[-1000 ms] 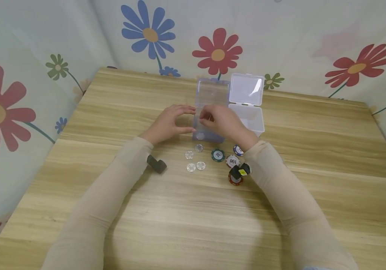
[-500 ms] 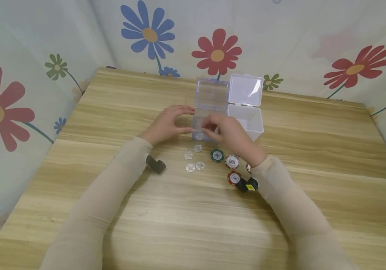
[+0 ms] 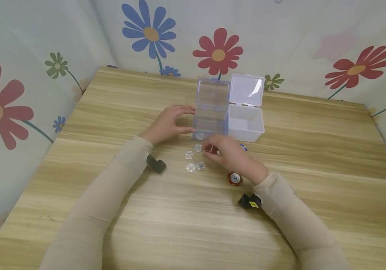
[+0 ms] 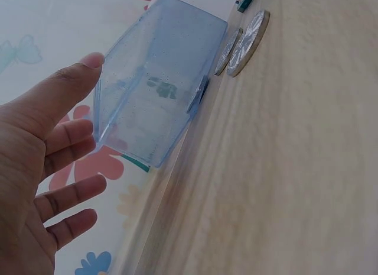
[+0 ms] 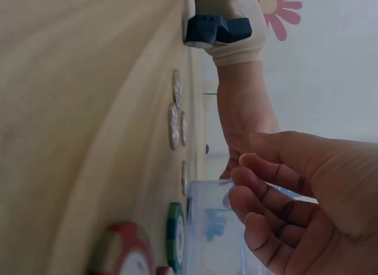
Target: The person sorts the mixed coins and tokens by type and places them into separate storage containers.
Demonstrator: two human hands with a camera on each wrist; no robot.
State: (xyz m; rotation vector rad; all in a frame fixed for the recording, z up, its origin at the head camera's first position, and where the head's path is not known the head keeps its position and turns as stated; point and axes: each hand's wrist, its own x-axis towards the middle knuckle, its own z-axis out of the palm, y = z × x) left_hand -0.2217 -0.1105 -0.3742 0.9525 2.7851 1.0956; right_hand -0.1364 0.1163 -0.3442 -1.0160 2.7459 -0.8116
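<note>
The left hand (image 3: 165, 125) stands with thumb and fingers spread at the left side of the translucent blue box (image 3: 211, 122); the thumb tip meets or nearly meets its rim, and nothing is gripped. The right hand (image 3: 228, 152) hangs loosely curled over the table (image 3: 179, 225) in front of the box, a gap between thumb and fingers, with no object visible in it. Four silver coins (image 3: 191, 167) lie flat just in front of the blue box, the nearest close to the right fingertips; a fifth coin (image 3: 200, 136) shows through the front wall, apparently inside.

Likely faults: the coins are thin and flat, so a pinch may slide one along the wood instead of lifting it. Low knuckles could nudge the blue-rimmed poker chip (image 3: 243, 147) or the green-rimmed chip (image 5: 175, 236), both partly or wholly beneath the right hand in the head view. The blue box looks light; a push against its wall could shift it into the white box (image 3: 245, 135) just beside it.

Edges and room: both raised lids stand near the table's far edge, leaving little space behind. The right forearm passes close to the red-rimmed chip (image 3: 235, 178). Wider room for moving lies left of the left hand and toward the person.
</note>
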